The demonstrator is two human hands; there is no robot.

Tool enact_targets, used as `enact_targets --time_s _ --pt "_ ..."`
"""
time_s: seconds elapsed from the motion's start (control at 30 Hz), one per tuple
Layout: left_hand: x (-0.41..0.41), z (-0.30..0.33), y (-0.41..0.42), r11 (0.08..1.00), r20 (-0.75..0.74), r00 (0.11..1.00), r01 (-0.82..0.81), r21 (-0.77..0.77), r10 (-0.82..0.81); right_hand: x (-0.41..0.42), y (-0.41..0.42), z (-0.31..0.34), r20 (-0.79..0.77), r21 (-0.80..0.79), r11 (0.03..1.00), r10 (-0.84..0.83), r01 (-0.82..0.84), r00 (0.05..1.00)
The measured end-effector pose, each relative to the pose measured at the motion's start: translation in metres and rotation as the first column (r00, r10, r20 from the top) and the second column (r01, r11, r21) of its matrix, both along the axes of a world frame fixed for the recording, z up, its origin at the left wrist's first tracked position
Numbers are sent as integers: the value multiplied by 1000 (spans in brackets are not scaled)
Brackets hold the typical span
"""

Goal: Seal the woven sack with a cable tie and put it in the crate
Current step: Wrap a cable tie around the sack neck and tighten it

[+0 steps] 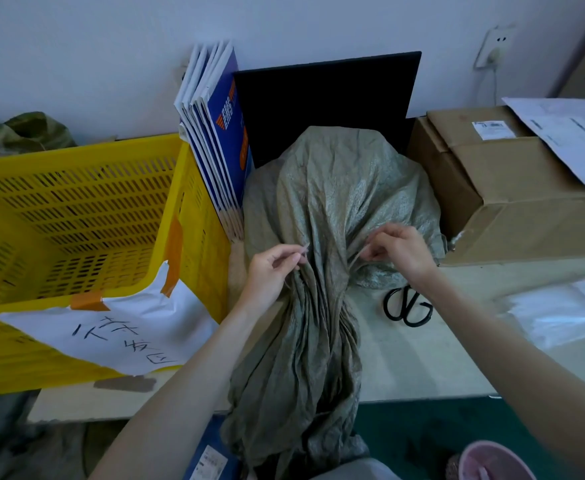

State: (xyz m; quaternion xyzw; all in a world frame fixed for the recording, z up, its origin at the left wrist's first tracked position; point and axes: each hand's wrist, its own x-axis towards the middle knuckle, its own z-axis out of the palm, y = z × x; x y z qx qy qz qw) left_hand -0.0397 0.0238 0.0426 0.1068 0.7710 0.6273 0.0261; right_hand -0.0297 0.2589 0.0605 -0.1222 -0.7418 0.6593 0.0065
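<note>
While hands pinch tie, sack beside crate

Cloth, plastic and card on a matt bench

The woven sack is crinkled with a dull sheen; the crate is glossy slotted plastic; the cardboard box is matt; the scissors have black handles.

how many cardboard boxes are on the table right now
1 for sure: a brown cardboard box at the right rear of the table, right of the woven sack, papers lying on top. It may be two stacked; the papers hide the join.
</note>
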Motion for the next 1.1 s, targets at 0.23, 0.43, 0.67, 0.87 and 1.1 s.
enact_targets --time_s 0.23,0.43,0.67,0.87,1.1 --pt "1 -8 1 974 130 974 201 -101 -188 4 -4 -8 61 -175 984 41 -30 997" --pt "-1 -10 1 989 202 970 144 -32 -134 9 -8 -18 47 -309 948 93 -74 995" --pt "0 -7 -2 992 247 961 125 -3 -120 15 -17 -29 7 -326 940 108 -100 994" --pt "3 2 5 970 224 956 219 -102 -192 13 -26 -38 -65 -63 989 127 -131 990" --pt "-2 0 7 997 342 937 50 52 -64 18 -25 -45 -122 -83 988 122 -132 985"
